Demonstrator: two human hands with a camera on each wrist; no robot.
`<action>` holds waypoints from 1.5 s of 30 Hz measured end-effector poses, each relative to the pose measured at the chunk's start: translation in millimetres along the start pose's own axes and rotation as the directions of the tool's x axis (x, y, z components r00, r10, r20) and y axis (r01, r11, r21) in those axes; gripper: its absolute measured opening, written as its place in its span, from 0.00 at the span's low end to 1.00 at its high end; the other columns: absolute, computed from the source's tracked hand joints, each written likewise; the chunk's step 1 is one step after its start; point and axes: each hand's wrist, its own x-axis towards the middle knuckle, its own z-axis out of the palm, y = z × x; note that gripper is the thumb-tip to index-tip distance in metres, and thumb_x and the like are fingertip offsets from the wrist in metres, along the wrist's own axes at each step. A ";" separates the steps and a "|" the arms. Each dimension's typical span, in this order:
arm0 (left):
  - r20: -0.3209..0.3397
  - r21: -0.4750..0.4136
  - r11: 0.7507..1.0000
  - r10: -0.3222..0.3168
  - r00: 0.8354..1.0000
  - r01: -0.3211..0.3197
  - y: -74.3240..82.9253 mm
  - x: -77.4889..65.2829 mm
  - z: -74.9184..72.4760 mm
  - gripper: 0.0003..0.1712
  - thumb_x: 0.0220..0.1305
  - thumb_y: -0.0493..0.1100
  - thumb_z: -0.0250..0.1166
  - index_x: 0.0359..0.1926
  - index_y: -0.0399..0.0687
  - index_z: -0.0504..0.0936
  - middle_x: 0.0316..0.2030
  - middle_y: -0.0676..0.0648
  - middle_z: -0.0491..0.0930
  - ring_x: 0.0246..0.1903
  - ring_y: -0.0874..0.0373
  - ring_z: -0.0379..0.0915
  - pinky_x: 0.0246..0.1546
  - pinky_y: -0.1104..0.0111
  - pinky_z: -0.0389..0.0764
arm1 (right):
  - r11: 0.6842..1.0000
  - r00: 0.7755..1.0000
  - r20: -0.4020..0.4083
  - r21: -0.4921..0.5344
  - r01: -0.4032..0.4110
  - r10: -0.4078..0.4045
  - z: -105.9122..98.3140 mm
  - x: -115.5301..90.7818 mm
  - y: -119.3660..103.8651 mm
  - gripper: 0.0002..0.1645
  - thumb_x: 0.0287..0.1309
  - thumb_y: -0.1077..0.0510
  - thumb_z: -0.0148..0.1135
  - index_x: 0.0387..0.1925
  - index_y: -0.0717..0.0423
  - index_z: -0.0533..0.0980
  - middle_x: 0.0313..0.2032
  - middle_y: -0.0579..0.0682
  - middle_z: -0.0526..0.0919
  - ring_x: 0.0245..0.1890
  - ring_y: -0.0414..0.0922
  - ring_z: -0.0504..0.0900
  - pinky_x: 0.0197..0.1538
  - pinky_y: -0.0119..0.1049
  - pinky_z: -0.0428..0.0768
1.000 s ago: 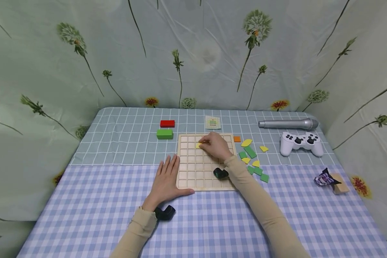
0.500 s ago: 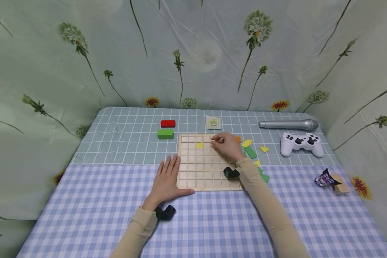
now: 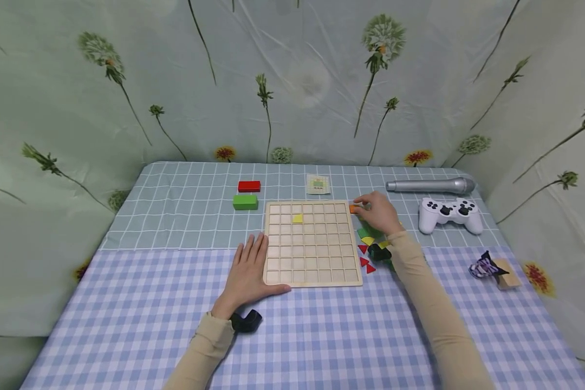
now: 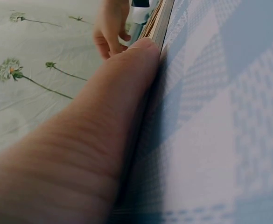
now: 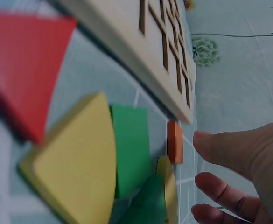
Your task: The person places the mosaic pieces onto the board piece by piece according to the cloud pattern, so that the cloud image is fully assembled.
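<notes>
A wooden grid board lies on the table, with one yellow piece in a cell near its upper left. My left hand rests flat with fingers spread along the board's left edge, its thumb at the lower left corner. Beyond the board's right edge, my right hand reaches to a small orange block. In the right wrist view its thumb and fingers are apart, close by the block. Under that hand lie green pieces and a yellow quarter-round piece, partly hidden by the arm in the head view.
Several red triangles lie right of the board. A red block and a green block sit at back left, a pattern card behind the board. Further right are a microphone, a white game controller and a wooden block.
My right hand has left the yellow piece in its cell and moved right, off the board, to the orange block. Red triangles now show from under the arm. The left hand stays in place.
</notes>
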 end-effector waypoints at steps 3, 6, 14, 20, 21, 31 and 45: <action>-0.001 -0.004 1.000 -0.002 1.000 0.002 -0.3 -0.7 -0.8 0.72 0.41 0.81 0.58 0.74 0.37 0.44 0.73 0.40 0.42 0.71 0.46 0.31 0.68 0.53 0.34 | 1.000 1.000 0.022 -0.021 -0.005 0.005 1.2 1.9 1.8 0.15 0.60 0.59 0.63 0.47 0.62 0.81 0.41 0.62 0.75 0.39 0.56 0.73 0.37 0.49 0.73; 0.001 -0.005 1.000 -0.002 1.000 0.002 0.2 -1.0 -1.2 0.72 0.41 0.81 0.59 0.73 0.37 0.44 0.73 0.40 0.43 0.71 0.46 0.32 0.68 0.53 0.34 | 0.999 0.999 0.031 -0.040 -0.010 0.011 2.6 2.4 2.9 0.16 0.60 0.57 0.64 0.48 0.62 0.81 0.40 0.62 0.74 0.38 0.56 0.71 0.34 0.48 0.71; 0.003 0.002 1.000 0.005 1.000 -0.005 1.9 -0.9 -2.3 0.72 0.41 0.81 0.59 0.73 0.36 0.44 0.73 0.39 0.43 0.71 0.46 0.32 0.68 0.53 0.35 | 1.000 1.000 0.023 -0.015 -0.004 0.004 2.6 -1.5 5.4 0.15 0.56 0.58 0.67 0.43 0.64 0.82 0.40 0.62 0.73 0.39 0.57 0.70 0.39 0.51 0.72; 0.004 0.010 1.000 0.005 1.000 -0.005 1.8 0.1 -2.6 0.72 0.42 0.81 0.58 0.73 0.37 0.44 0.73 0.40 0.42 0.71 0.46 0.31 0.68 0.53 0.34 | 0.994 0.998 -0.005 0.091 -0.054 0.055 0.9 -3.6 3.6 0.09 0.53 0.62 0.69 0.36 0.60 0.79 0.34 0.58 0.79 0.36 0.54 0.75 0.38 0.46 0.73; 0.006 0.013 1.000 0.005 1.000 -0.005 1.6 0.3 -2.4 0.72 0.42 0.81 0.58 0.73 0.37 0.44 0.73 0.40 0.42 0.71 0.46 0.31 0.68 0.53 0.34 | 0.993 0.998 -0.014 0.097 -0.064 0.066 0.6 -4.4 2.9 0.08 0.53 0.62 0.68 0.35 0.60 0.79 0.33 0.57 0.80 0.35 0.53 0.75 0.37 0.45 0.72; 0.011 0.020 1.000 0.002 1.000 -0.002 -0.6 0.3 -2.1 0.72 0.42 0.81 0.58 0.74 0.38 0.43 0.73 0.40 0.41 0.71 0.46 0.30 0.68 0.53 0.34 | 0.962 0.996 -0.084 0.270 0.033 -0.011 12.2 -8.5 -22.5 0.09 0.53 0.62 0.69 0.32 0.62 0.77 0.29 0.54 0.78 0.25 0.48 0.70 0.29 0.37 0.68; 0.022 0.006 1.000 -0.012 1.000 0.012 0.9 0.2 -1.6 0.73 0.42 0.82 0.57 0.74 0.38 0.42 0.73 0.41 0.40 0.72 0.47 0.29 0.68 0.54 0.32 | 0.945 0.999 0.038 0.328 -0.014 0.001 51.3 6.8 -68.0 0.05 0.57 0.59 0.67 0.34 0.57 0.83 0.33 0.50 0.82 0.28 0.45 0.72 0.30 0.34 0.70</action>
